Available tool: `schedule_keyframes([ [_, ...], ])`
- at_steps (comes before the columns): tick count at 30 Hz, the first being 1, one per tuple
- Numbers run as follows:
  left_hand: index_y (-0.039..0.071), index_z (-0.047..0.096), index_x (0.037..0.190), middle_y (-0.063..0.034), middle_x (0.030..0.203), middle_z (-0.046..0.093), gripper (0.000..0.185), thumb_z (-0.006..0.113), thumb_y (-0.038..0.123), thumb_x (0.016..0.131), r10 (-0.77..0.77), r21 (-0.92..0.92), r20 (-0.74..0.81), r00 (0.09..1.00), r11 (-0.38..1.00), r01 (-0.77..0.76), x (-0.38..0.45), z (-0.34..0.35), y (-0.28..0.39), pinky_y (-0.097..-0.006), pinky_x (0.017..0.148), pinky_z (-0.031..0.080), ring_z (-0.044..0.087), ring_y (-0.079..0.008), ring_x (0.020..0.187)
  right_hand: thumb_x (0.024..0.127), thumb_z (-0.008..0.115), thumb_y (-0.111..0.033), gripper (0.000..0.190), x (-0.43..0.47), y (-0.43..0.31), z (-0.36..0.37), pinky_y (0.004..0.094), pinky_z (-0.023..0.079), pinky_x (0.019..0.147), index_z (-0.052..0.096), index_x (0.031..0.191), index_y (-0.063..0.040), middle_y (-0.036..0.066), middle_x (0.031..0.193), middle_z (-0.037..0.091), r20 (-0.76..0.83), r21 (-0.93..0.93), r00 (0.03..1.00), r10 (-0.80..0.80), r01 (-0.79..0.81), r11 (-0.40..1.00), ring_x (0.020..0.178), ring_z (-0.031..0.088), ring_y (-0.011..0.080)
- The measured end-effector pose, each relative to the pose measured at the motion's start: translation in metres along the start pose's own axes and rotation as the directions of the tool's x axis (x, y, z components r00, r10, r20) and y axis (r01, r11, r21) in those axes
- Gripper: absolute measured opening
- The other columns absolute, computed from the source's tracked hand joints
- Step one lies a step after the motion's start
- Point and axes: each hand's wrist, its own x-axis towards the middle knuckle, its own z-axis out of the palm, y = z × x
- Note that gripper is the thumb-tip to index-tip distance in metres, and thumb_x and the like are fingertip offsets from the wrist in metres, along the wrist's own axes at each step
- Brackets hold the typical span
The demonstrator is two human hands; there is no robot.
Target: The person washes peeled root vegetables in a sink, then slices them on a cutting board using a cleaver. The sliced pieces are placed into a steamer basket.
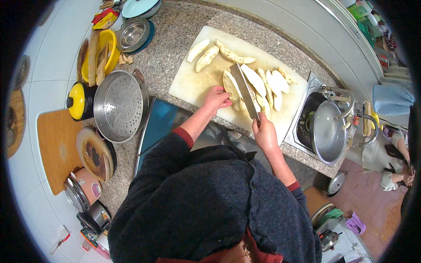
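Observation:
My right hand (265, 131) grips the handle of a cleaver (245, 90), its broad blade slanting away across the white cutting board (194, 95). The blade stands among cut pieces of a peeled, pale root vegetable. My left hand (216, 99) has its fingertips at the near-left edge of one cut piece (231, 83), just left of the blade. Several white-faced wedges (253, 79) lie in a group to the right of the cleaver. Farther back on the board are a long curved piece (234, 54) and two shorter ones (206, 59). The blade partly hides pieces beneath it.
At right, a sink (292, 131) holds a dark pan and a metal basin (329, 131) under a tap. A steamer pot (120, 105) stands left on the granite counter (161, 62), near a yellow basin (113, 46) and glass bowl (133, 34). Another person (391, 154) is far right.

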Motion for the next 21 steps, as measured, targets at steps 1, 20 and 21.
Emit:
schedule_keyframes([
  [1,-0.004,0.042,0.126,-0.0153,0.101,0.061,0.05,0.069,0.007,0.084,-0.003,0.001,-0.006,1.0,1.0,0.003,0.0,0.001,0.001,-0.0353,0.074,0.061,0.065,-0.0216,0.082,0.091,0.054,-0.012,0.022,0.001,-0.001,0.002,0.0528,0.049,0.068,0.057,0.108,0.002,0.029,0.075,0.062,0.002,0.007,1.0,-0.011,0.011,1.0,0.075,0.063,0.0462],
  [20,-0.002,0.046,0.124,-0.0141,0.108,0.06,0.042,0.064,0.004,0.087,-0.027,-0.026,-0.019,0.999,0.999,0.026,0.0,0.006,0.0,-0.0362,0.075,0.06,0.066,-0.0239,0.088,0.091,0.052,-0.011,0.018,0.015,-0.024,0.017,0.0547,0.048,0.066,0.054,0.103,0.003,0.029,0.071,0.061,0.042,-0.093,0.999,-0.018,0.022,0.995,0.071,0.062,0.0471],
  [21,-0.002,0.047,0.125,-0.0139,0.11,0.06,0.041,0.064,0.006,0.088,-0.034,0.001,-0.023,0.999,0.999,0.034,-0.001,0.007,0.001,-0.036,0.078,0.059,0.065,-0.0234,0.092,0.091,0.052,-0.01,0.017,0.015,-0.024,0.017,0.055,0.048,0.066,0.054,0.102,0.003,0.029,0.071,0.061,0.052,-0.096,0.999,-0.007,0.012,0.995,0.071,0.062,0.0473],
])
